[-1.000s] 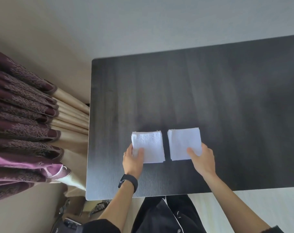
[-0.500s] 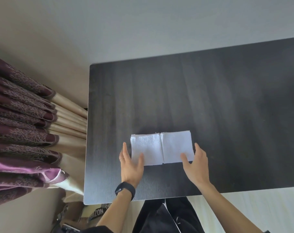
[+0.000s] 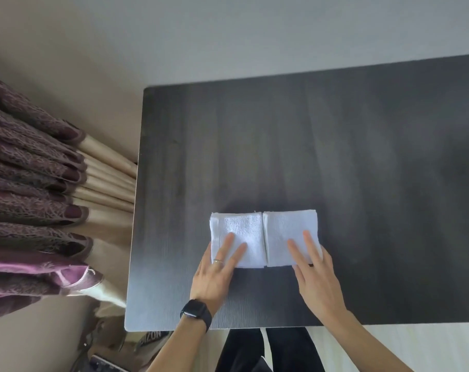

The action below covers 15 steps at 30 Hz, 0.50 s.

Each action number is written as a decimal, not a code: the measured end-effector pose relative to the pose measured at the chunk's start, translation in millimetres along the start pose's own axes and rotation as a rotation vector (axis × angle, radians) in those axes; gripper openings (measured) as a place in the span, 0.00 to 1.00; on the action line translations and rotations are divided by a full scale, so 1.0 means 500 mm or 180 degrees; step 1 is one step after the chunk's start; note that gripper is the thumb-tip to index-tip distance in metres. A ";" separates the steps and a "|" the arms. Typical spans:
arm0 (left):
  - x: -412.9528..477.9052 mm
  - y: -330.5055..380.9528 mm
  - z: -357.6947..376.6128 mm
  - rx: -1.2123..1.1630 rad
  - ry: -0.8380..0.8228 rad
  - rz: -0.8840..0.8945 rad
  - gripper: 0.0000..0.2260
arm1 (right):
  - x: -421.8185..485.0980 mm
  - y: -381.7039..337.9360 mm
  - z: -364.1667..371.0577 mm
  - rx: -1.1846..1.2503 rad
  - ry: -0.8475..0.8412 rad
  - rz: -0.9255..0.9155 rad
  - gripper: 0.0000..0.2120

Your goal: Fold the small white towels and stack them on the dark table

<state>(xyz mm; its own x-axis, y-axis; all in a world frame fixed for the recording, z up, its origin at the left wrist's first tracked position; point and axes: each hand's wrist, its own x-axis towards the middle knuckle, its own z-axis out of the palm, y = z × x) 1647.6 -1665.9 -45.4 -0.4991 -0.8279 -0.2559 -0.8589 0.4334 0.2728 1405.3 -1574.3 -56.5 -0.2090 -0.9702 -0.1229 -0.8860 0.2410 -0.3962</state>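
writing: "izon" on box [image 3: 150, 338], nearer the person than the fingers [image 3: 226, 245].
left hand [image 3: 214, 275]: fingers straight, apart, flat on left towel [image 3: 241, 229].
right hand [image 3: 318, 275]: likewise on right towel [image 3: 284, 226]; towels touching, on tabletop [image 3: 335, 143].
surroundings: purple curtains [image 3: 35, 183] left of fingers.

Pushed left towel [image 3: 241, 229] and right towel [image 3: 287, 226] together, closing the gap between inner edges. Moved left grip [image 3: 214, 277] and right grip [image 3: 316, 275] from the near corners onto the tops, fingers flat.

Towels [image 3: 238, 226] – white terry cloth, nubby; table [image 3: 335, 146] – dark matt woodgrain.
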 end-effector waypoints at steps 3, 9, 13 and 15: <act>0.018 0.000 -0.001 -0.0033 0.0014 -0.0066 0.48 | 0.026 -0.008 -0.002 0.0053 0.0014 -0.0007 0.35; 0.112 -0.044 -0.038 -0.0306 0.0110 -0.0041 0.36 | 0.148 -0.034 -0.009 0.0110 -0.0058 -0.0009 0.35; 0.226 -0.094 -0.086 -0.0268 0.0253 -0.0078 0.34 | 0.270 -0.055 -0.018 0.0125 -0.0061 0.0022 0.32; 0.292 -0.118 -0.109 -0.0255 0.0343 -0.0070 0.33 | 0.338 -0.063 -0.020 0.0105 -0.0003 -0.0006 0.32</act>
<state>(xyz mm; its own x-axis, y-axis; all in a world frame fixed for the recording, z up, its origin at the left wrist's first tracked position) 1631.8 -1831.9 -48.3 -0.4614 -0.8722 -0.1625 -0.8554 0.3887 0.3425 1393.8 -1745.9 -55.6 -0.2067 -0.9706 -0.1230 -0.8723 0.2398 -0.4262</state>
